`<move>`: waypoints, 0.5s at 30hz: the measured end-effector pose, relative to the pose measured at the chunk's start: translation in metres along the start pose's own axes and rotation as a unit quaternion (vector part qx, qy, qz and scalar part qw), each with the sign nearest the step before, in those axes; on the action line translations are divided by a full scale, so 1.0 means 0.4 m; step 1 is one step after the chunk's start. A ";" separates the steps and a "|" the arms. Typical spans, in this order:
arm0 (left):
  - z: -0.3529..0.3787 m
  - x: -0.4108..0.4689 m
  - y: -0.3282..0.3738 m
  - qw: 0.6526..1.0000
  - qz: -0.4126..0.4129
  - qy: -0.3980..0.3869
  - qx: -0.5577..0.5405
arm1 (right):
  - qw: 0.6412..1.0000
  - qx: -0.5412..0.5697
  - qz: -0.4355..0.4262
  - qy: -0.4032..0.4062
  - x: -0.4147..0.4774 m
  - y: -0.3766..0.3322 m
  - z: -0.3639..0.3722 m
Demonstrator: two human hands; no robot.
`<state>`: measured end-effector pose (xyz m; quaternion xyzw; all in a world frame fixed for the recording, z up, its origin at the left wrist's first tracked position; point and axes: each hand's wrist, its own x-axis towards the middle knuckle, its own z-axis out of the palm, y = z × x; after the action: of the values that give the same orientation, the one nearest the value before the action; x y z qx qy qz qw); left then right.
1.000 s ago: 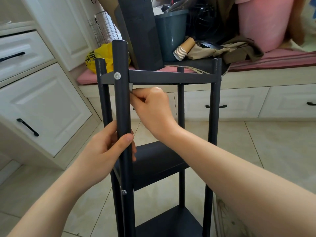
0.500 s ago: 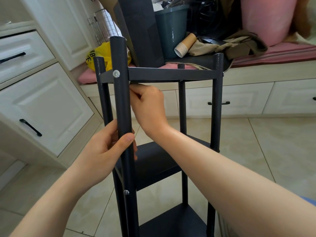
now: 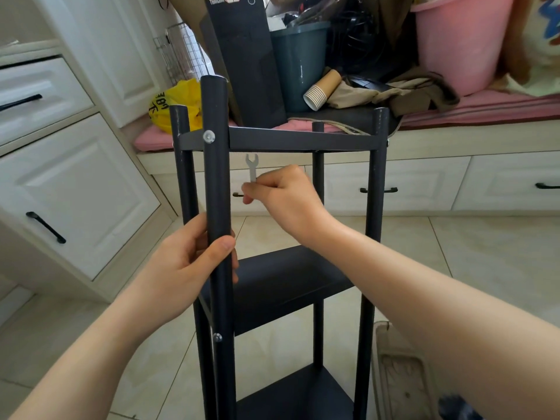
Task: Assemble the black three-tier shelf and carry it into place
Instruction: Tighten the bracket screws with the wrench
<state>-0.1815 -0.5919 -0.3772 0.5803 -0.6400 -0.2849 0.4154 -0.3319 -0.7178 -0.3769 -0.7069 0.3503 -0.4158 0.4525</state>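
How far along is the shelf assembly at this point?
Done: all three tiers sit between four posts of the shelf, with screws visible in the near post. In hand: left hand grips that post; right hand pinches a small wrench under the top tier, off any fastener. Left: final tightening, perhaps, then carrying it.

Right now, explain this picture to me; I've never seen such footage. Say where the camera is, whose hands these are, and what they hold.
No machine here: one camera sits on a person's head, looking down at their own hands. The left hand grips the nearest post of a black shelf standing on the tiled floor. The right hand pinches a silver wrench, upright just under the top tier. Behind, a bench holds paper cups, a pink bucket and a yellow bag.
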 end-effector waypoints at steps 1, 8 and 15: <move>0.001 0.002 0.001 1.000 0.000 0.001 0.000 | 1.000 -0.010 0.003 -0.017 -0.005 0.004 -0.014; 0.014 0.004 0.017 1.000 -0.011 0.003 0.002 | 0.992 -0.102 0.052 -0.062 -0.039 0.054 -0.130; 0.023 -0.002 0.004 0.998 -0.020 0.002 0.054 | 0.978 -0.185 0.096 0.020 -0.055 0.108 -0.270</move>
<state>-0.1903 -0.5921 -0.3807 0.6151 -0.6416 -0.2572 0.3793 -0.4437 -0.7511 -0.3969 -0.7328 0.4964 -0.3127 0.3447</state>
